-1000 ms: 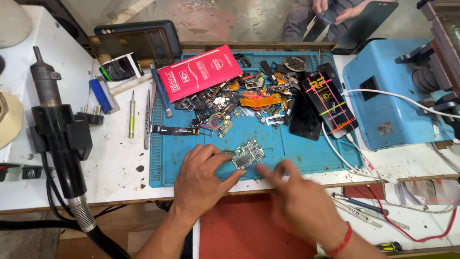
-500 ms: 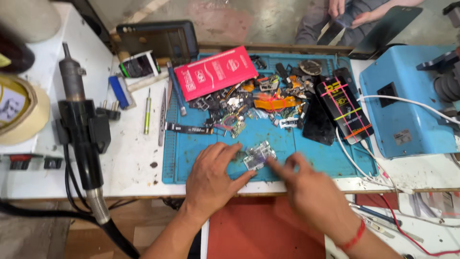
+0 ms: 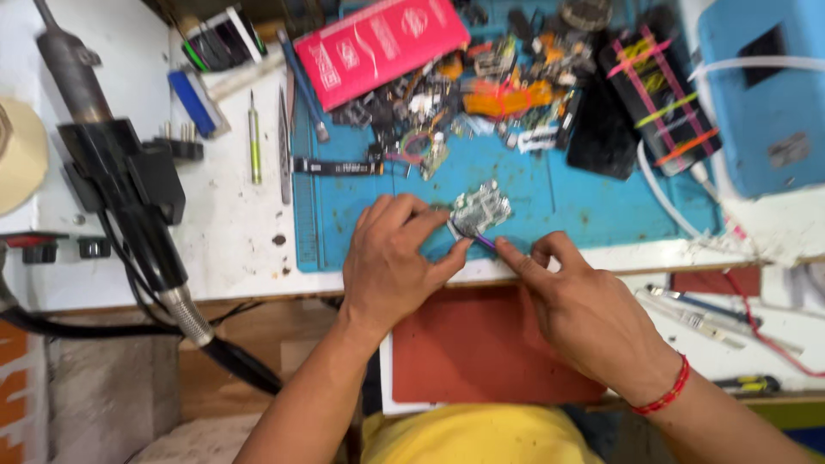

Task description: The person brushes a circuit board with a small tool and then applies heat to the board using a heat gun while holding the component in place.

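A small silver circuit board (image 3: 481,208) lies on the blue work mat (image 3: 567,206) near its front edge. My left hand (image 3: 391,262) rests on the mat with its fingertips pinching the board's left edge. My right hand (image 3: 584,314), with a red thread bracelet at the wrist, holds a thin purple-tipped tool (image 3: 483,241) whose tip touches the board's lower edge. The tool's shaft is mostly hidden by my fingers.
A heap of phone parts (image 3: 464,103) and a red card box (image 3: 378,47) fill the mat's back. A black phone with coloured bands (image 3: 657,90) and a blue machine (image 3: 765,94) stand right. A hot-air gun (image 3: 112,180), tweezers (image 3: 284,146) and a green screwdriver (image 3: 253,137) lie left.
The view has closed in on the mat. My hands stay on the board; the right hand's tool tip now sits at the board's lower edge.
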